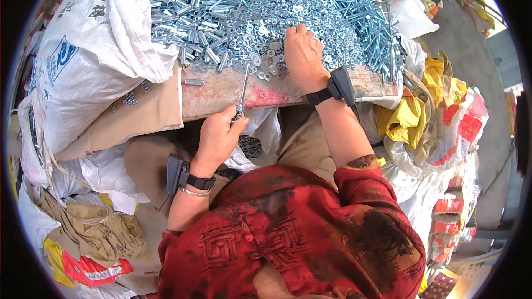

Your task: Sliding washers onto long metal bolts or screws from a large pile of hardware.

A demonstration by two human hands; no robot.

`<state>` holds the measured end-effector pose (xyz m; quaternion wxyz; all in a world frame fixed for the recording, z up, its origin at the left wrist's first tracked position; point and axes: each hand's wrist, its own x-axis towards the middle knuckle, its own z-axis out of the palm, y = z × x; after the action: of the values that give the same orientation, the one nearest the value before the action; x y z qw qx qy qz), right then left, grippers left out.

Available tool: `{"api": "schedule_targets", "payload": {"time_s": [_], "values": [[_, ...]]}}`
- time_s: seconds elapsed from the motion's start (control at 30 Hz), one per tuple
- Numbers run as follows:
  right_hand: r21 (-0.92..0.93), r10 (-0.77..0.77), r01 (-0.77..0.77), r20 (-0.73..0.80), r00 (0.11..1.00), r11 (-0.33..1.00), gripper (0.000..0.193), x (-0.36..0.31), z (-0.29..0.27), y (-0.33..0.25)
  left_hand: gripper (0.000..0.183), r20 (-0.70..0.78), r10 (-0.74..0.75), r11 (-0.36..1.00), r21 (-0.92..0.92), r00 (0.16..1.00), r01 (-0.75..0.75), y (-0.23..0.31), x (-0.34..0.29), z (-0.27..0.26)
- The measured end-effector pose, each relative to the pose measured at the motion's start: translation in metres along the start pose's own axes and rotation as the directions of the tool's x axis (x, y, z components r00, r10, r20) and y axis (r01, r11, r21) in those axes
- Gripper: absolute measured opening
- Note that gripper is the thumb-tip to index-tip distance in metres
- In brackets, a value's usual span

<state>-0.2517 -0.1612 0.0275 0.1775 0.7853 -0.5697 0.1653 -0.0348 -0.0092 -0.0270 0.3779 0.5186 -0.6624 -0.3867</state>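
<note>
My left hand (217, 137) is closed round the lower end of a long, thin metal bolt (244, 86), which points up and away from me. Small metal parts sit on the bolt near my fingers. Reaching over the table's near edge, my right hand (303, 58) rests at the heap of flat washers (271, 61). Its fingers are bent and bunched, with the tips hidden behind the hand, so what they pinch cannot be made out. Metal sleeves (194, 27) are heaped left of the washers. Long bolts (354, 0) lie piled behind them and to the right.
A stained cloth-covered edge (266, 93) fronts the heap. One loose sleeve (194, 82) lies on it. At left stands a bulging white woven sack (100, 66) beside cardboard (160, 105) with several nuts (130, 98). Yellow sacking (407, 119) and plastic bags crowd the right side.
</note>
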Motion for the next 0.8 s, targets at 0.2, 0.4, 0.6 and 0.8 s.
{"api": "schedule_targets", "payload": {"time_s": [0.2,0.4,0.6,0.8], "values": [[0.079,0.081,-0.079,-0.033,0.996,0.994,0.013,-0.001,-0.001,-0.002,0.02,-0.029,-0.036,0.994,0.106,0.999,0.039,0.017,-0.004,-0.006],[0.947,-0.052,-0.32,0.32,0.946,0.021,0.01,-0.022,-0.048,-0.017,0.02,-0.032,0.048,0.995,0.094,0.998,-0.045,0.02,-0.011,-0.008],[0.978,-0.23,-0.204,0.207,0.951,0.039,0.012,-0.043,-0.066,-0.031,0.022,0.025,0.112,0.984,0.139,0.993,-0.114,0.031,-0.013,-0.008],[0.921,-0.161,-0.285,0.249,0.955,-0.264,0.003,-0.051,-0.076,-0.023,0.022,0.034,0.131,0.976,0.172,0.991,-0.135,0.036,-0.013,-0.012]]}}
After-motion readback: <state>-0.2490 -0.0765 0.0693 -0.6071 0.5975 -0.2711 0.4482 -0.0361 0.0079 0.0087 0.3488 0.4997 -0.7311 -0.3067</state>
